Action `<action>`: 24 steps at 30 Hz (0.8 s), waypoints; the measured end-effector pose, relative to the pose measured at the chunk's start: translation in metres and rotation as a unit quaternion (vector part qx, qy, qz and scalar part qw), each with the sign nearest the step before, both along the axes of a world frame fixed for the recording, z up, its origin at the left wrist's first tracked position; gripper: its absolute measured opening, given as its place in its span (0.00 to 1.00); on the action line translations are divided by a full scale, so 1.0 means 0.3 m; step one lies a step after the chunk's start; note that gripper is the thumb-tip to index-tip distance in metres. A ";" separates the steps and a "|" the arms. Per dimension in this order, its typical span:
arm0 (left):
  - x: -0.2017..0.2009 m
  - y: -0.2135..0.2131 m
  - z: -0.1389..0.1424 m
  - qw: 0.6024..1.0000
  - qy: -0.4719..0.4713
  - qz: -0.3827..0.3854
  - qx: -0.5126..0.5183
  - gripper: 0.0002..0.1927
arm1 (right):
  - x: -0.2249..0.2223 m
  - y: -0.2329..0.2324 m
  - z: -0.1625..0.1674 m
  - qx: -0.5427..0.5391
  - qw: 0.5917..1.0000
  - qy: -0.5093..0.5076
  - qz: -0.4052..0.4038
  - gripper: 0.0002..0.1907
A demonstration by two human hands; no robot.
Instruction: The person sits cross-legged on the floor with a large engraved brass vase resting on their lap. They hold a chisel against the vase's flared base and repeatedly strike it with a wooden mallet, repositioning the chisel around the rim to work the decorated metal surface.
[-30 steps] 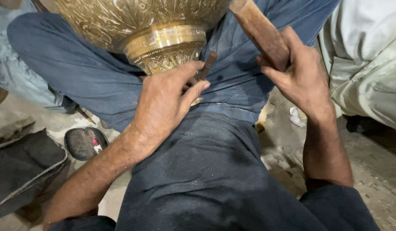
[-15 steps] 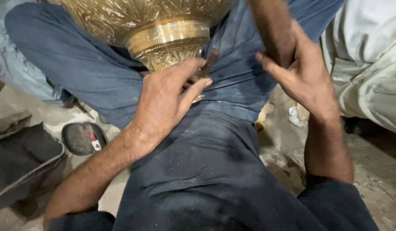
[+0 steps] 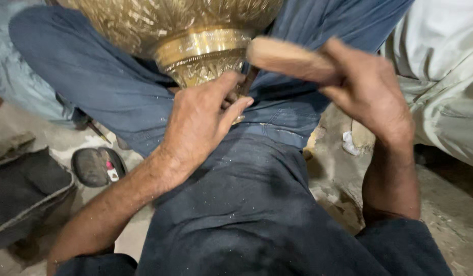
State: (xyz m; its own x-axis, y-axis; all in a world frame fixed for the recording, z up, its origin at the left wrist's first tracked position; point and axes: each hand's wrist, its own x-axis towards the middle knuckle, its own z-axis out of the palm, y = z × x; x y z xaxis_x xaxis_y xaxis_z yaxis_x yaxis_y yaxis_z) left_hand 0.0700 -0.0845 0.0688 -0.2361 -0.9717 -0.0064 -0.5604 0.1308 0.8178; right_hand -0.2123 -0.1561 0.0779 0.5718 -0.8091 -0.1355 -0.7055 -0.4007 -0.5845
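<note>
Dark blue trousers (image 3: 246, 204) fill the near view; on the lap, a thin dark tool (image 3: 248, 82) is pinched in the left hand (image 3: 200, 122) against the engraved brass vessel (image 3: 195, 46), while a wooden handle (image 3: 290, 60) (blurred) is gripped in the right hand (image 3: 366, 92)

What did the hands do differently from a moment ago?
The right hand swung its wooden mallet from pointing up and away down leftward, toward the thin tool under the left hand. The left hand stayed at the brass vessel base.
</note>
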 end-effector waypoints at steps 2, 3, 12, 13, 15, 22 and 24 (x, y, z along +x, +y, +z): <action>0.001 0.001 -0.004 1.000 0.015 -0.005 0.016 0.15 | -0.017 -0.006 -0.011 0.016 1.000 -0.013 -0.005 0.22; 0.000 0.004 -0.003 0.999 0.024 -0.006 0.026 0.15 | -0.025 -0.007 -0.017 0.028 0.999 0.044 0.001 0.21; 0.002 0.008 0.001 0.999 0.016 0.007 0.049 0.14 | -0.057 -0.015 -0.037 0.014 0.993 0.115 0.020 0.20; 0.005 0.006 0.000 0.999 0.021 0.003 0.028 0.15 | -0.053 -0.016 -0.035 -0.035 0.988 0.142 0.049 0.20; 0.009 0.009 0.001 1.000 0.031 0.000 -0.004 0.15 | -0.043 -0.020 -0.033 0.050 0.997 0.011 -0.053 0.22; 0.010 0.008 0.002 1.000 0.013 -0.001 0.027 0.16 | -0.027 -0.017 -0.038 0.061 0.996 -0.019 -0.055 0.15; 0.011 0.006 0.004 0.999 0.024 -0.002 0.027 0.16 | -0.031 -0.019 -0.042 0.011 0.997 0.079 0.021 0.23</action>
